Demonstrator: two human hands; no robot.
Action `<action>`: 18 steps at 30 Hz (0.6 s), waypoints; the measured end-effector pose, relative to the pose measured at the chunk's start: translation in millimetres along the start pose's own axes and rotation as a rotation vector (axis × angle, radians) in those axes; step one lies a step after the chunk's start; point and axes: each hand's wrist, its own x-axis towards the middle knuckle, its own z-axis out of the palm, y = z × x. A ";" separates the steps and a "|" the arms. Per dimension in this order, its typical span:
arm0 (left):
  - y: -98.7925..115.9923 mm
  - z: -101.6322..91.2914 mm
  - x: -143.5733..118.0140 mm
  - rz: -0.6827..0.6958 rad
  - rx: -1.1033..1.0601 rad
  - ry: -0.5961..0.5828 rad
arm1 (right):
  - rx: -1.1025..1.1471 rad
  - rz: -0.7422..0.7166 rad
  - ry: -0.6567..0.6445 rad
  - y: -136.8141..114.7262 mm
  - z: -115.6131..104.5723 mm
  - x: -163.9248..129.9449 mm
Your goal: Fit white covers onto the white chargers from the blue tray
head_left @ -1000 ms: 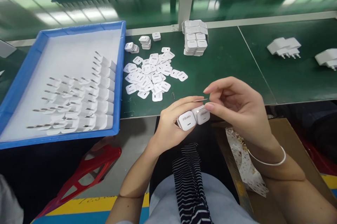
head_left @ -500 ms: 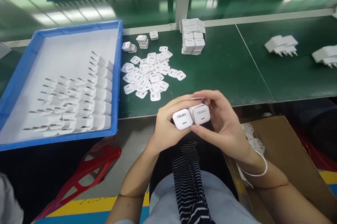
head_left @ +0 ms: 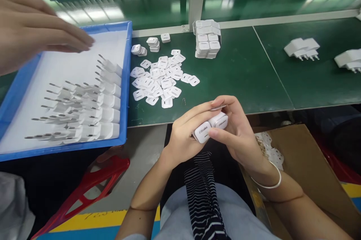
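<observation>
My left hand (head_left: pixel 183 132) is wrapped round two white chargers, held side by side with their end faces turned toward me. The near charger (head_left: pixel 200 135) and the far charger (head_left: pixel 220 121) each carry grey "Fibaks" lettering. My right hand (head_left: pixel 244 136) curls round the far side of the pair, its thumb pressing the near charger's face. A thin white end cover (head_left: pixel 218 108) shows edge-on between the fingers of both hands above the chargers. Beyond them on the green bench lies a loose pile of white end covers (head_left: pixel 159 78), many with a port slot.
A blue tray (head_left: pixel 124 82) at left holds rows of white plug chargers (head_left: pixel 84 108), pins up. Another person's hand (head_left: pixel 36 31) hangs over it. Stacked covers (head_left: pixel 208 42) and more plugs (head_left: pixel 301 48) stand on the bench (head_left: pixel 239 70). An open cardboard box (head_left: pixel 301 157) is at lower right.
Both hands have shifted slightly right and tilted the chargers; my right thumb has moved onto the near charger's face. Another person's hand has come in over the tray from the left.
</observation>
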 end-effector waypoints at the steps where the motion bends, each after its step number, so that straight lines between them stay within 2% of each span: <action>1: -0.9 1.0 -0.8 0.025 0.020 -0.003 | 0.012 -0.006 0.026 1.3 1.4 1.0; 5: -1.9 2.9 -3.0 0.064 0.067 -0.011 | -0.033 -0.036 0.084 4.9 5.3 4.5; 10: 1.7 3.6 -2.3 0.026 0.084 0.004 | -0.172 -0.087 0.076 5.1 5.2 6.5; 14: 2.5 4.9 -0.2 -0.007 0.037 0.032 | -0.297 -0.174 0.141 4.9 5.7 5.9; 18: -0.4 4.0 1.3 -0.067 -0.038 0.038 | -0.289 -0.162 0.085 7.0 8.3 5.1</action>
